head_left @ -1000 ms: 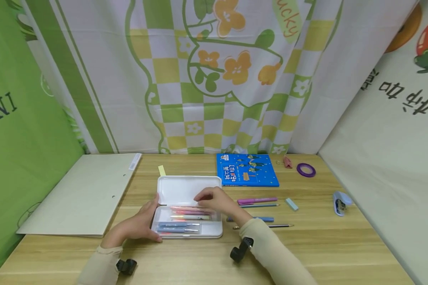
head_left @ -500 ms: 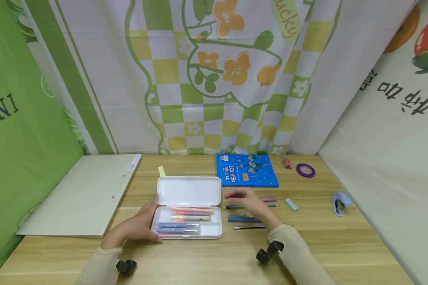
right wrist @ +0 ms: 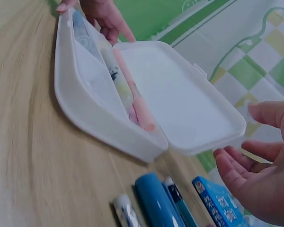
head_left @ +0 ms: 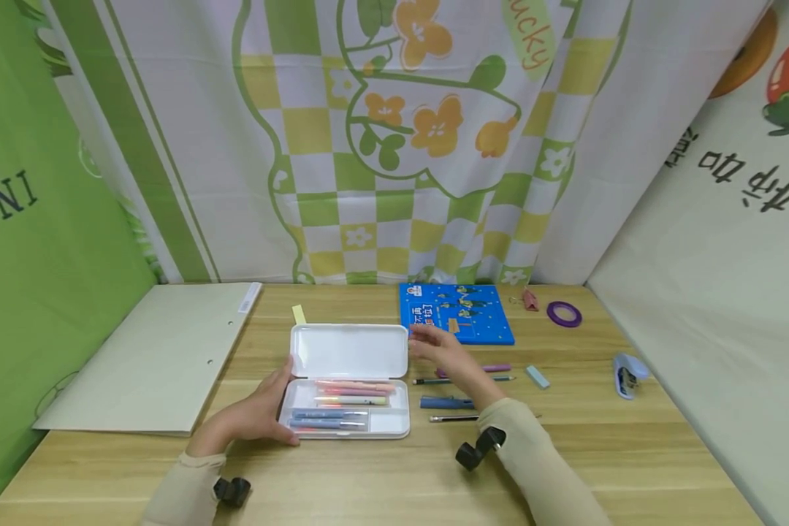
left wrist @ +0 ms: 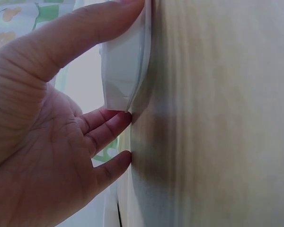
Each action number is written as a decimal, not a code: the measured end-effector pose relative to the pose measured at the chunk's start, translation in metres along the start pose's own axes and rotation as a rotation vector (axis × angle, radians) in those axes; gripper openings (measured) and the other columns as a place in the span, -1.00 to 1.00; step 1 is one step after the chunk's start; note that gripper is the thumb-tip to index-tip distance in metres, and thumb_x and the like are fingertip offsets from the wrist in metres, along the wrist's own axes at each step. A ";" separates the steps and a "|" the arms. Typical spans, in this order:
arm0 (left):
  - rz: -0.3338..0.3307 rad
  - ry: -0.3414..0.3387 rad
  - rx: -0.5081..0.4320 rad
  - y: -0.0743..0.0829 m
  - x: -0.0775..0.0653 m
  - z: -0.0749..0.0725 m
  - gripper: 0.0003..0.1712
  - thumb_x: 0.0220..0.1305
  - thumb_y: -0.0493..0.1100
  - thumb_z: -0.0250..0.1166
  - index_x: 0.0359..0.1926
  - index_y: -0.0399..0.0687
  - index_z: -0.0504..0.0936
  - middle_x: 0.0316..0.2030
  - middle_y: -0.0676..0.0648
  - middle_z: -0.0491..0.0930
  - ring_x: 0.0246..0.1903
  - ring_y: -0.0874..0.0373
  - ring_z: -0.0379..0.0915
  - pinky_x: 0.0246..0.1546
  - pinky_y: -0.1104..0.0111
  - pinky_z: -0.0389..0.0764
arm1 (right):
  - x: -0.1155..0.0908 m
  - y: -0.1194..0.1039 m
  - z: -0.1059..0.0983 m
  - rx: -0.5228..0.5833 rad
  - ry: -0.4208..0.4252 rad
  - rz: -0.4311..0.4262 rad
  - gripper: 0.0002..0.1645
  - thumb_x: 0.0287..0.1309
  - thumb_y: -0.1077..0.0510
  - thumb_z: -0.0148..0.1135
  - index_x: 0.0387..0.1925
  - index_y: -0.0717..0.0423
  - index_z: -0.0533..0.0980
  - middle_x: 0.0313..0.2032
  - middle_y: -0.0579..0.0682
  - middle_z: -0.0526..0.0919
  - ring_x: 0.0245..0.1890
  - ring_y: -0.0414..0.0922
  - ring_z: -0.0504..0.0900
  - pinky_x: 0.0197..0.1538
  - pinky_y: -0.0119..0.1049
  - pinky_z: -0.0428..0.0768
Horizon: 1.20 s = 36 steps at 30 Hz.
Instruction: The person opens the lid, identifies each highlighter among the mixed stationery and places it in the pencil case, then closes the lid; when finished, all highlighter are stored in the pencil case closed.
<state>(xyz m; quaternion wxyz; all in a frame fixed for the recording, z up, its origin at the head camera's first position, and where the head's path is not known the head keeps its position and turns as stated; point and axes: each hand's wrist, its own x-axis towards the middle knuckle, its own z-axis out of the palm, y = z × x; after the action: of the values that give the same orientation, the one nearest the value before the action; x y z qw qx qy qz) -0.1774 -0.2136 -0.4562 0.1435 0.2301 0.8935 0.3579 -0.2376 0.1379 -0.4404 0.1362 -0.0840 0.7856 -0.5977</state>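
— Where was the pencil case (head_left: 348,380), and what was the left hand (head_left: 253,413) doing?

— It lay open on the table (head_left: 381,475), about midway along its width and toward the near edge, lid (right wrist: 180,99) flat toward the far edge. The left hand rested on the case's left end, thumb (left wrist: 80,33) laid straight along the rim, the other fingers loosely bent and slightly parted against the wood.

— And inside the case?

— Pink and yellowish pens (head_left: 351,391) lay in the far part of the tray, blue-grey ones (head_left: 329,418) in the near part.

— The right hand (head_left: 443,351)?

— It hovered just off the lid's right edge, holding nothing. Its fingers (right wrist: 236,168) were relaxed, slightly curved and a little apart, palm open.

— What lay around it?

— More pens and pencils (head_left: 463,398) to the right of the case, with a small eraser (head_left: 538,377) beyond them. A blue book (head_left: 456,314) lay near the far edge, a purple tape ring (head_left: 564,314) and a pink clip (head_left: 530,299) beside it, a stapler (head_left: 627,375) by the right edge, a beige folder (head_left: 151,358) at the left edge.
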 end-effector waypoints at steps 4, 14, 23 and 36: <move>0.032 0.037 0.000 0.000 0.000 0.002 0.61 -0.33 -0.06 0.61 0.34 -0.54 -0.48 0.20 -0.48 0.14 0.26 -0.38 -0.05 0.27 -0.19 -0.05 | 0.002 -0.006 0.008 0.022 -0.040 -0.025 -0.31 0.31 -0.05 0.06 0.35 0.20 0.22 0.20 0.19 0.41 0.14 0.08 0.46 0.20 0.10 0.38; 0.046 0.079 -0.049 -0.003 0.001 0.006 0.66 -0.37 -0.07 0.63 0.35 -0.44 -0.55 0.21 -0.52 0.13 0.22 -0.37 0.08 0.27 -0.15 0.02 | -0.031 -0.007 0.022 0.038 -0.062 -0.153 -0.47 0.37 -0.06 -0.04 0.02 0.36 0.43 0.10 0.28 0.47 0.15 0.15 0.44 0.24 0.02 0.35; -0.028 -0.088 -0.088 -0.002 -0.012 -0.008 0.51 -0.05 0.05 0.48 0.39 -0.28 -0.60 0.38 -0.51 -0.43 0.35 -0.41 -0.40 0.28 -0.20 -0.13 | -0.061 0.005 0.037 -0.312 -0.223 -0.203 -0.34 0.17 0.07 0.25 0.27 0.15 0.33 0.40 0.22 0.09 0.40 0.19 0.01 0.35 0.13 0.05; 0.019 -0.090 -0.009 -0.001 -0.009 -0.015 0.30 0.11 0.09 0.35 0.41 -0.40 -0.42 0.34 -0.51 0.00 0.31 -0.42 -0.06 0.24 -0.19 0.08 | -0.067 0.006 0.047 -0.607 -0.235 -0.192 -0.04 0.06 0.12 0.34 0.43 0.13 0.08 0.45 0.10 -0.02 0.43 0.08 -0.02 0.37 0.06 0.06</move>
<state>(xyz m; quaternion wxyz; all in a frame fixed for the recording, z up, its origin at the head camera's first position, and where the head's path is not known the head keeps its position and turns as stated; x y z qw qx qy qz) -0.1761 -0.2273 -0.4451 0.1812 0.2537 0.8823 0.3527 -0.1589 0.1161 -0.4503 0.1375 -0.2627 0.8950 -0.3331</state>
